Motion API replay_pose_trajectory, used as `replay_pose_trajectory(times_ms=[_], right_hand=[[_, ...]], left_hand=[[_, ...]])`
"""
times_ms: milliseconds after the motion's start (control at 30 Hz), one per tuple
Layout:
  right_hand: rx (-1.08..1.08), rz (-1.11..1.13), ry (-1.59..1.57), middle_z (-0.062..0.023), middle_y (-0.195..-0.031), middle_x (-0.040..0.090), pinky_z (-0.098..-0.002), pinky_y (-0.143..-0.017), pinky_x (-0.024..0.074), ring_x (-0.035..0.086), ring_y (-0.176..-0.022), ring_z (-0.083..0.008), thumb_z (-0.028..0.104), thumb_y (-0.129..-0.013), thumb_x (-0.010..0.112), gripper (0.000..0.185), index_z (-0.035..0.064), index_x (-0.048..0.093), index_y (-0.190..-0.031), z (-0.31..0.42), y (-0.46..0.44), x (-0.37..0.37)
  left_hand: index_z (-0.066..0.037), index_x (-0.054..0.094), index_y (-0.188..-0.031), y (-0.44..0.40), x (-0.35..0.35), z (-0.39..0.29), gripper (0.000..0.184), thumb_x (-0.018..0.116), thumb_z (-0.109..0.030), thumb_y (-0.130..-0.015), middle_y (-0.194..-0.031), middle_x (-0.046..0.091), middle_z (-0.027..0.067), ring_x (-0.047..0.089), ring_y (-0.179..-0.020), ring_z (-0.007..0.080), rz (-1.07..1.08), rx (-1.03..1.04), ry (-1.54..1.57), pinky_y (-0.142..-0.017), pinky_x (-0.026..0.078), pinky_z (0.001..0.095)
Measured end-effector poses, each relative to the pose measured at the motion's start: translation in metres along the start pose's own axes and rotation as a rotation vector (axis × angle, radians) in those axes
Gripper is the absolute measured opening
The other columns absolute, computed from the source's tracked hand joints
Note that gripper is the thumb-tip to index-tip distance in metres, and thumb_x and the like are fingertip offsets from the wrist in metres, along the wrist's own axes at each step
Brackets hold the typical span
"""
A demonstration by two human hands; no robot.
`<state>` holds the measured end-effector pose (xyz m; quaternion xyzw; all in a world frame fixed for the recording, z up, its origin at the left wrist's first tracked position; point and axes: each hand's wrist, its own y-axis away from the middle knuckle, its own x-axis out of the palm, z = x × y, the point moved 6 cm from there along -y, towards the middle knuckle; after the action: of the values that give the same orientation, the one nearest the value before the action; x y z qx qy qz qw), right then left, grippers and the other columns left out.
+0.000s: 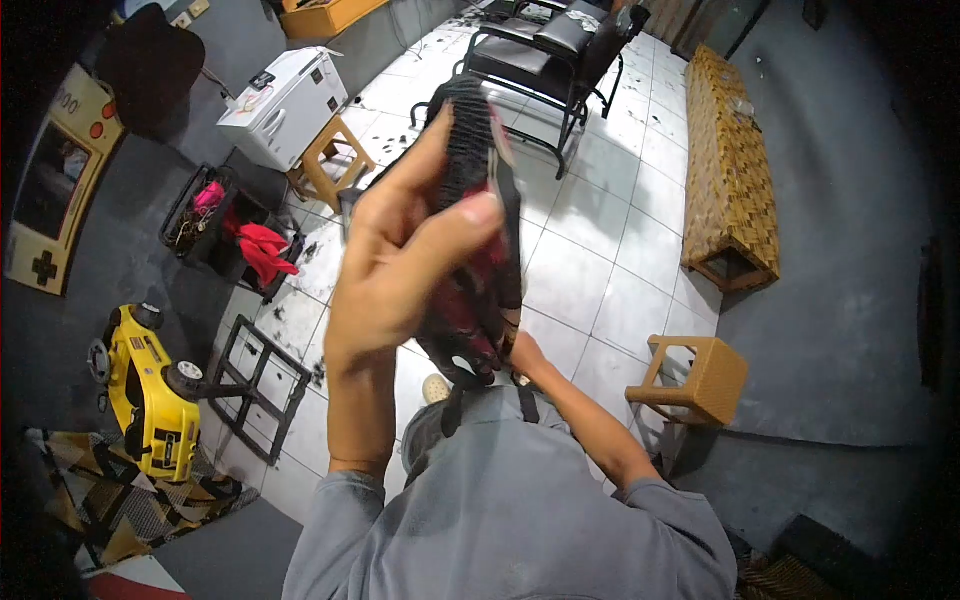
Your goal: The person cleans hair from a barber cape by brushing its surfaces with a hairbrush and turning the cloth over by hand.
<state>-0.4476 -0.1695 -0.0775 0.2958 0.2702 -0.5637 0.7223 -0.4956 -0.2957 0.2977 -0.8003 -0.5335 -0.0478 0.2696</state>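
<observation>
A black and dark red item [465,150], its kind unclear, hangs upright in front of the grey shirt. My left hand [410,240] is raised high, its thumb and fingers closed around the upper part of the item. Lower down, my right hand [520,350] is at the item's bottom end, near two black straps at the waist. Its fingers are mostly hidden behind the item.
A black chair [530,50] stands on the white tiled floor [620,250]. Two stools [700,380], a long woven box [735,170], a white cool box [285,110], a black crate [200,235], a yellow toy car [150,390] and a black frame [280,400] lie around.
</observation>
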Motion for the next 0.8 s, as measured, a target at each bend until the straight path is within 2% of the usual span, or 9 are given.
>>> replay_pose_trajectory(times_ms=[33, 167, 267, 333, 467, 500, 533, 667, 800], right_hand=[[0.196, 0.288, 0.216, -0.0252, -0.09, 0.059, -0.042, -0.074, 0.0467, 0.057, -0.086, -0.0373, 0.013, -0.078, 0.051, 0.036, 0.0024, 0.046, -0.112, -0.023, 0.019, 0.017], [0.286, 0.501, 0.404, -0.0191, -0.085, 0.061, -0.0483, -0.068, 0.0469, 0.059, -0.074, -0.0376, 0.02, -0.083, 0.044, 0.033, 0.0118, 0.046, -0.114, -0.174, 0.05, 0.105], [0.308, 0.235, 0.355, -0.0199, -0.082, 0.061, -0.0461, -0.066, 0.047, 0.058, -0.073, -0.0379, 0.026, -0.087, 0.042, 0.028, 0.009, 0.054, -0.105, -0.118, 0.028, 0.056], [0.291, -0.158, -0.237, -0.0145, -0.07, 0.06, -0.0368, -0.056, 0.0468, 0.06, -0.064, -0.0288, 0.036, -0.092, 0.037, 0.036, 0.0044, 0.055, -0.092, -0.06, 0.009, 0.003], [0.06, -0.282, -1.216, 0.0, -0.063, 0.05, -0.0184, -0.049, 0.0396, 0.056, -0.063, -0.0071, 0.057, -0.088, 0.031, 0.055, 0.0049, 0.047, -0.087, 0.119, 0.007, -0.09], [-0.007, -0.245, -1.254, -0.0029, -0.07, 0.055, -0.0184, -0.054, 0.0428, 0.057, -0.067, -0.0082, 0.06, -0.085, 0.034, 0.058, 0.0038, 0.049, -0.09, 0.132, 0.009, -0.092], [-0.148, -0.368, -1.317, -0.0044, -0.081, 0.058, -0.0246, -0.06, 0.0468, 0.059, -0.073, -0.0139, 0.044, -0.09, 0.043, 0.044, 0.001, 0.049, -0.097, 0.164, 0.01, -0.096], [-0.329, -0.227, -0.453, -0.0176, -0.09, 0.059, -0.0373, -0.071, 0.0469, 0.06, -0.081, -0.0308, 0.004, -0.081, 0.045, 0.027, 0.0025, 0.049, -0.108, 0.133, -0.004, -0.023], [-0.011, 0.574, 0.341, -0.0197, -0.089, 0.06, -0.0438, -0.072, 0.0458, 0.058, -0.084, -0.0373, 0.018, -0.082, 0.043, 0.028, 0.0096, 0.052, -0.108, -0.009, 0.031, 0.094]], left_hand=[[0.007, 0.031, -0.131, 0.002, -0.012, -0.003, 0.058, 0.056, -0.008, -0.08, -0.103, 0.053, 0.0064, 0.05, -0.089, 0.0094, 0.002, -0.023, -0.005, -0.081, 0.038, 0.0209], [0.006, 0.028, -0.132, 0.015, -0.042, -0.005, 0.062, 0.054, -0.009, -0.078, -0.114, 0.05, 0.0092, 0.049, -0.099, 0.0119, 0.019, -0.014, 0.126, -0.088, 0.037, 0.0229], [0.005, 0.02, -0.136, 0.021, -0.046, -0.01, 0.068, 0.055, -0.004, -0.079, -0.115, 0.048, 0.0084, 0.049, -0.099, 0.0114, 0.014, -0.043, 0.147, -0.088, 0.037, 0.0232], [0.005, 0.017, -0.136, 0.021, -0.047, -0.006, 0.068, 0.055, -0.002, -0.08, -0.113, 0.049, 0.0069, 0.048, -0.097, 0.0093, 0.06, -0.062, 0.09, -0.085, 0.038, 0.0215], [0.008, 0.014, -0.135, 0.017, -0.042, 0.007, 0.068, 0.055, -0.004, -0.083, -0.109, 0.05, 0.0062, 0.048, -0.095, 0.009, 0.187, -0.088, -0.062, -0.084, 0.039, 0.0213], [0.009, 0.015, -0.135, 0.015, -0.039, 0.009, 0.068, 0.056, -0.005, -0.083, -0.109, 0.049, 0.0066, 0.048, -0.095, 0.0091, 0.193, -0.073, -0.067, -0.084, 0.039, 0.0215], [0.009, 0.015, -0.134, 0.012, -0.037, 0.015, 0.068, 0.057, -0.004, -0.083, -0.111, 0.049, 0.0073, 0.048, -0.096, 0.0098, 0.222, -0.036, -0.042, -0.085, 0.039, 0.0217], [0.008, 0.015, -0.135, 0.01, -0.037, 0.005, 0.066, 0.055, -0.002, -0.083, -0.119, 0.045, 0.0087, 0.046, -0.102, 0.0108, 0.193, 0.025, -0.093, -0.09, 0.036, 0.0237], [0.004, 0.02, -0.136, 0.009, -0.057, -0.019, 0.062, 0.051, -0.001, -0.082, -0.118, 0.047, 0.009, 0.048, -0.101, 0.011, 0.013, 0.008, 0.154, -0.089, 0.036, 0.0237]])
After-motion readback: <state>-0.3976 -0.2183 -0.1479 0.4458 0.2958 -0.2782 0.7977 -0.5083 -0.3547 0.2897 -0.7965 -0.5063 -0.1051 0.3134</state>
